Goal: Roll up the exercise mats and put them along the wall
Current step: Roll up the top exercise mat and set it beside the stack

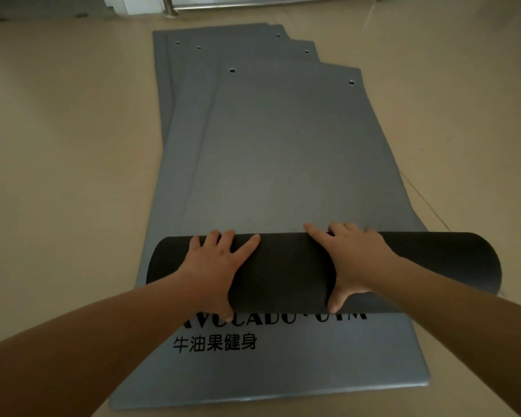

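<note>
My left hand and right hand both press flat, fingers spread, on the dark rolled part of the top mat, gripping nothing. The roll's long axis runs 9 to 3 o'clock; its flat remainder stretches toward 12, equally near both hands.

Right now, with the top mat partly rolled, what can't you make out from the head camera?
- The English logo line on the lower mat: its top half is covered by the roll.
- How many mats are stacked: offset far edges show several, but the exact count is unclear.
- The wall area: cut off by the top edge.
- Palms of the left hand and right hand: pressed flat on the roll, hidden.
</note>
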A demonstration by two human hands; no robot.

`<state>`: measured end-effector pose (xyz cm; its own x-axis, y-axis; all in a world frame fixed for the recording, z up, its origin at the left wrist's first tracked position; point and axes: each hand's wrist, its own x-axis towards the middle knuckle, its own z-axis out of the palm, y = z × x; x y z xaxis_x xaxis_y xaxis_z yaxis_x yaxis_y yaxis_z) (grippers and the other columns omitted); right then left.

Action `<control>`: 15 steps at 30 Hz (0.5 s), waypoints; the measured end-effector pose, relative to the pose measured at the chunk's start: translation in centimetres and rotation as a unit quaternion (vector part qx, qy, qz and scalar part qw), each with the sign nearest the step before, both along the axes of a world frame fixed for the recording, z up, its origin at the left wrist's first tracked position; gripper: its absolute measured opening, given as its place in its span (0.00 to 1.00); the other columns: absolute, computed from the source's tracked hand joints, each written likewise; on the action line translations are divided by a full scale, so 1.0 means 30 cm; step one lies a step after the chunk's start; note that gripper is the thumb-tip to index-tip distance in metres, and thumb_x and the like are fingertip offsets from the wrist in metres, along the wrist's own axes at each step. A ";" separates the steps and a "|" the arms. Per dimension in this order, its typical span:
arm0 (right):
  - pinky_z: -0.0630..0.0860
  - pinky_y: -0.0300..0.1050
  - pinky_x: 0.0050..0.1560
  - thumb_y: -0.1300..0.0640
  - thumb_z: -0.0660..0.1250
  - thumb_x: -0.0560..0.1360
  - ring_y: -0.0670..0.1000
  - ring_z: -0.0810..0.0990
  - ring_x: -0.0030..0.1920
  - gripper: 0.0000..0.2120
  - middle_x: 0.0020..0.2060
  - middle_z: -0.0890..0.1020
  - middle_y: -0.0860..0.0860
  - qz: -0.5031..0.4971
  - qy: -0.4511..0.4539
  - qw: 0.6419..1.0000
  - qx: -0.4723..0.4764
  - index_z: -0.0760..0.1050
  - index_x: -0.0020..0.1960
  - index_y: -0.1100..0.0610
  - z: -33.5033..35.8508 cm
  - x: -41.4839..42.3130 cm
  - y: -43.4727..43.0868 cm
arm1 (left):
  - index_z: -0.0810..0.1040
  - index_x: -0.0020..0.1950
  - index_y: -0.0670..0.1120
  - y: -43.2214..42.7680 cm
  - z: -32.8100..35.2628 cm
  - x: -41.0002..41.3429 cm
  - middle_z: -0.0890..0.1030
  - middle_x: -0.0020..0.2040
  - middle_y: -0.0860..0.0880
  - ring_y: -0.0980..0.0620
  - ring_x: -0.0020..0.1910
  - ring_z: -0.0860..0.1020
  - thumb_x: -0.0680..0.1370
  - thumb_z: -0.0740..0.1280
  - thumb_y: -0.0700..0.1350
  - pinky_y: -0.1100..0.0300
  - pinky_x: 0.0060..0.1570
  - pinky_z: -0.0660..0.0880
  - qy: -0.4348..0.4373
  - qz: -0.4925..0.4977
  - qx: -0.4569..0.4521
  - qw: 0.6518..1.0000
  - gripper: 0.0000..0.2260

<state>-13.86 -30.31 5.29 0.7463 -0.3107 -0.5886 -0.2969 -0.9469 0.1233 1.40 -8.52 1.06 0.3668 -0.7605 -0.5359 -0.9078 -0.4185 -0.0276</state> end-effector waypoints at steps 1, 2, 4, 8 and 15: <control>0.61 0.72 0.74 0.28 0.81 0.53 0.61 0.58 0.78 0.73 0.79 0.59 0.54 0.018 -0.007 1.000 -0.015 0.36 0.82 0.41 -0.009 -0.002 0.011 | 0.30 0.80 0.60 0.003 -0.005 0.008 0.52 0.80 0.42 0.37 0.78 0.56 0.61 0.78 0.70 0.33 0.75 0.59 -0.003 -0.003 -0.007 1.000 0.67; 0.57 0.73 0.75 0.28 0.80 0.54 0.62 0.55 0.80 0.72 0.81 0.55 0.55 0.032 -0.012 0.999 -0.029 0.37 0.82 0.41 -0.015 -0.007 0.023 | 0.32 0.81 0.60 0.005 -0.008 0.017 0.55 0.79 0.42 0.38 0.76 0.59 0.61 0.77 0.70 0.34 0.73 0.63 -0.004 -0.009 -0.017 1.000 0.66; 0.54 0.74 0.76 0.27 0.79 0.56 0.64 0.52 0.81 0.72 0.82 0.51 0.57 0.034 -0.021 0.998 -0.047 0.35 0.82 0.43 -0.032 -0.023 0.054 | 0.35 0.81 0.60 0.003 -0.006 0.036 0.61 0.75 0.43 0.40 0.72 0.64 0.61 0.75 0.71 0.38 0.69 0.68 -0.007 -0.021 -0.031 0.999 0.63; 0.54 0.74 0.76 0.27 0.78 0.58 0.64 0.54 0.80 0.72 0.80 0.55 0.58 0.019 -0.039 0.998 -0.045 0.33 0.82 0.47 -0.075 -0.040 0.077 | 0.40 0.81 0.60 -0.023 0.014 0.059 0.68 0.70 0.45 0.43 0.64 0.71 0.62 0.75 0.70 0.45 0.61 0.74 0.006 -0.026 -0.019 0.999 0.60; 0.78 0.53 0.57 0.30 0.82 0.54 0.51 0.77 0.57 0.58 0.60 0.76 0.45 0.029 0.019 0.997 0.072 0.57 0.76 0.39 0.016 -0.003 -0.007 | 0.57 0.80 0.62 -0.097 0.116 0.073 0.75 0.68 0.51 0.45 0.63 0.75 0.61 0.83 0.60 0.46 0.64 0.75 0.150 0.007 0.076 0.986 0.53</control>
